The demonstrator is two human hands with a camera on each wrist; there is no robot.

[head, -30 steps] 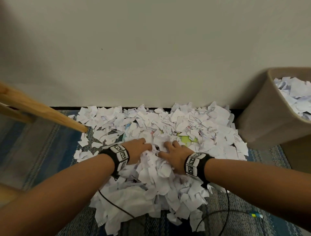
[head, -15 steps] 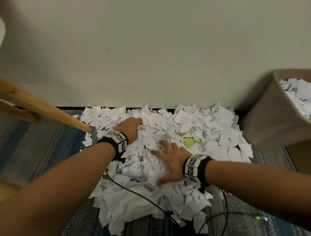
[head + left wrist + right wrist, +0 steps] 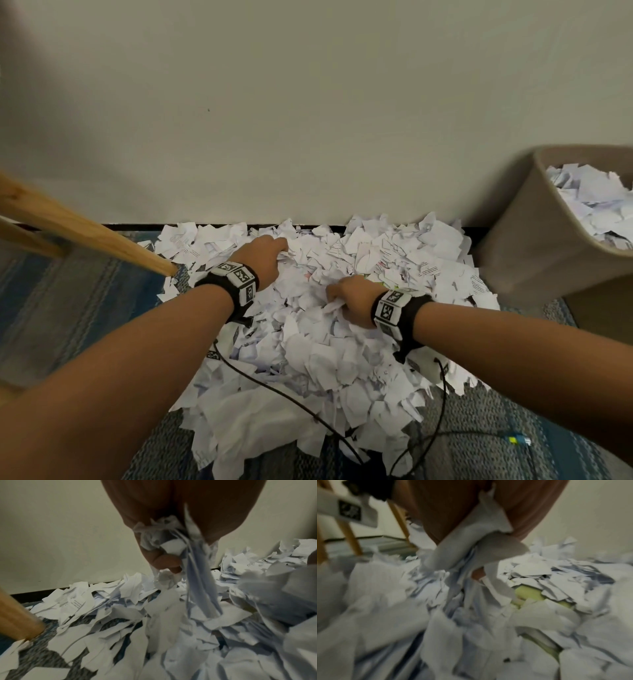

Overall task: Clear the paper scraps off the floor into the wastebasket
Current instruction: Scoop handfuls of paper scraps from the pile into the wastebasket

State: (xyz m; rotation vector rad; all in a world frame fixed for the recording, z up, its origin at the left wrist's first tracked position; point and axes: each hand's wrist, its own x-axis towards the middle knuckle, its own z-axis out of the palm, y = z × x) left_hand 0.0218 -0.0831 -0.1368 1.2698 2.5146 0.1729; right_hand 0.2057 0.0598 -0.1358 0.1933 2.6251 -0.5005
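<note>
Head cam sits up high, looking forward and down over both forearms at the paper scraps (image 3: 318, 342) piled against the wall (image 3: 308, 120), wastebasket (image 3: 534, 246) off at the right edge. Left wrist cam is super close, low to the floor, aimed along the left hand (image 3: 171, 520) toward that same wall. Right wrist cam is just as close and blurry, peering past the right hand (image 3: 453, 513) across the pile. All three share the scraps.

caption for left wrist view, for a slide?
Left hand grips a bunch of paper scraps above the pile by the wall.
</note>
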